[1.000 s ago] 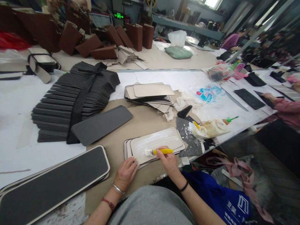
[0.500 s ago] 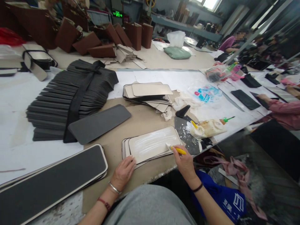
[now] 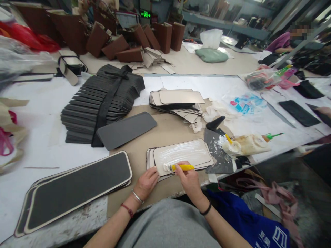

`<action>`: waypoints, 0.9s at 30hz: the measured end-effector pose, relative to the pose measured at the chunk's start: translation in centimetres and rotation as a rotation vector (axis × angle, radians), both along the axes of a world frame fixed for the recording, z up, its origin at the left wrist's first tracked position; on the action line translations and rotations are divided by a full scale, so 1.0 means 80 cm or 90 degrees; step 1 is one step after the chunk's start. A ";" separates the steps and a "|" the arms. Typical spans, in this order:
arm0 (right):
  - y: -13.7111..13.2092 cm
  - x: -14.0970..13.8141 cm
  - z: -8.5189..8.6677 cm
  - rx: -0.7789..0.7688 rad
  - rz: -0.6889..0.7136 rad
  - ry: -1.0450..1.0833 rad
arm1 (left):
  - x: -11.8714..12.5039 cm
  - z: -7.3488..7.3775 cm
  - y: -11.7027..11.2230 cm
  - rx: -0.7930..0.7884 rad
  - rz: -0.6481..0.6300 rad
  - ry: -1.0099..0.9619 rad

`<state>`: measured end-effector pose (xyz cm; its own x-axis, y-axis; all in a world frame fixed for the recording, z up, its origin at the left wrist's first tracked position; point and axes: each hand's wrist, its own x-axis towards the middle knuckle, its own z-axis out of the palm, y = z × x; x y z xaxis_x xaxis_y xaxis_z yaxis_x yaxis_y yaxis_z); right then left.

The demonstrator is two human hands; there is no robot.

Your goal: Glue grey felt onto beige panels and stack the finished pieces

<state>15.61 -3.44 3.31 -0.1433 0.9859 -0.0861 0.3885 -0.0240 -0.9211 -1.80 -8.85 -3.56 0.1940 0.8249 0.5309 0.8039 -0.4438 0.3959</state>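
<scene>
My right hand (image 3: 188,176) grips the yellow handle of a brush (image 3: 182,167), its bristles laying white paste near the left end of the top beige panel (image 3: 186,151). Wet streaks cover much of that panel, which lies on a small stack. With fingers close together, my left hand (image 3: 148,181) holds the panel's lower left corner. To the right, a paste-smeared dark board (image 3: 219,165) carries a pale bottle (image 3: 254,144) with a green tip and a second yellow handle (image 3: 228,138). Behind is another stack of beige panels (image 3: 181,96).
A tied bundle of dark strips (image 3: 103,103) and a loose grey panel (image 3: 128,130) lie left of centre. Long dark panels with pale borders (image 3: 80,189) sit at front left. Brown box-like pieces (image 3: 162,36) line the back. Another person (image 3: 281,43) sits at the far right.
The brush in my right hand has moved left across the panel, from its right end to near my left hand. My left hand stays at the corner. The camera view has shifted left.
</scene>
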 end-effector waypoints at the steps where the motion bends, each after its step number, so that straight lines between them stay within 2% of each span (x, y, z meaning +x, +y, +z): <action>1: 0.000 -0.002 0.001 -0.001 -0.002 0.002 | 0.000 0.001 0.000 0.001 -0.001 0.002; 4: 0.007 -0.007 0.001 -0.017 0.016 0.025 | -0.001 0.002 0.000 0.009 -0.005 0.010; 6: 0.023 0.003 -0.003 -0.016 0.007 0.021 | -0.002 0.001 0.001 0.009 -0.002 0.011; 8: 0.048 0.031 -0.007 0.012 -0.046 -0.015 | -0.002 -0.001 0.002 0.009 -0.001 0.004; 13: 0.118 0.139 -0.007 0.073 -0.249 -0.160 | -0.001 0.000 0.004 0.010 -0.005 0.002; 16: 0.133 0.173 -0.004 0.096 -0.283 -0.214 | 0.000 0.001 0.005 0.016 -0.007 0.001; 21: 0.122 0.179 0.000 0.071 -0.222 -0.220 | 0.000 0.005 0.007 0.016 -0.002 0.007; 24: 0.122 0.177 0.011 0.086 -0.239 -0.295 | 0.002 0.007 0.006 0.003 0.005 0.007; 27: 0.124 0.146 0.026 0.109 -0.215 -0.262 | 0.003 0.006 0.004 -0.018 0.013 0.002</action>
<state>27.28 6.47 5.36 0.1944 0.9760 0.0978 0.7142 -0.0725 -0.6962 -1.58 -8.49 -3.11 0.1786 0.8434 0.5067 0.8141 -0.4159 0.4053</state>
